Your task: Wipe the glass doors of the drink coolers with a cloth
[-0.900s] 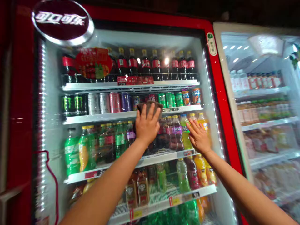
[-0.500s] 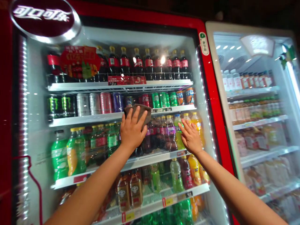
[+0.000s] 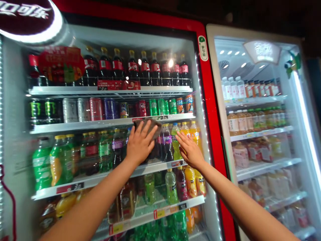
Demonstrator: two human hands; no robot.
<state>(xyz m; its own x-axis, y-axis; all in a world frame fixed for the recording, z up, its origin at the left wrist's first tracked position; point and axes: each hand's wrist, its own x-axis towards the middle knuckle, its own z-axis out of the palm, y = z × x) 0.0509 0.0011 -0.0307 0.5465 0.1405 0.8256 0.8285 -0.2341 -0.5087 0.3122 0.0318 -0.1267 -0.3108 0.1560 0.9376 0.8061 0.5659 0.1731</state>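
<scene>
My left hand (image 3: 139,144) presses a dark brown cloth (image 3: 147,125) flat against the glass door (image 3: 100,150) of a red drinks fridge, level with the second shelf edge. Its fingers lie spread over the cloth. My right hand (image 3: 189,150) rests open and flat on the same glass, a little to the right, in front of purple and yellow bottles (image 3: 180,137). Both forearms reach up from the bottom of the view.
Behind the glass, shelves hold cola bottles (image 3: 140,67), cans (image 3: 100,108) and green soda bottles (image 3: 42,164). The red door frame (image 3: 210,134) runs down the right side. A second white fridge (image 3: 263,134) with bottled drinks stands to the right. A round logo sign (image 3: 27,18) hangs top left.
The view has shifted rightwards, so the fridge slid left in frame. My left hand with the cloth dropped slightly on the glass. My right hand stays flat in about the same spot.
</scene>
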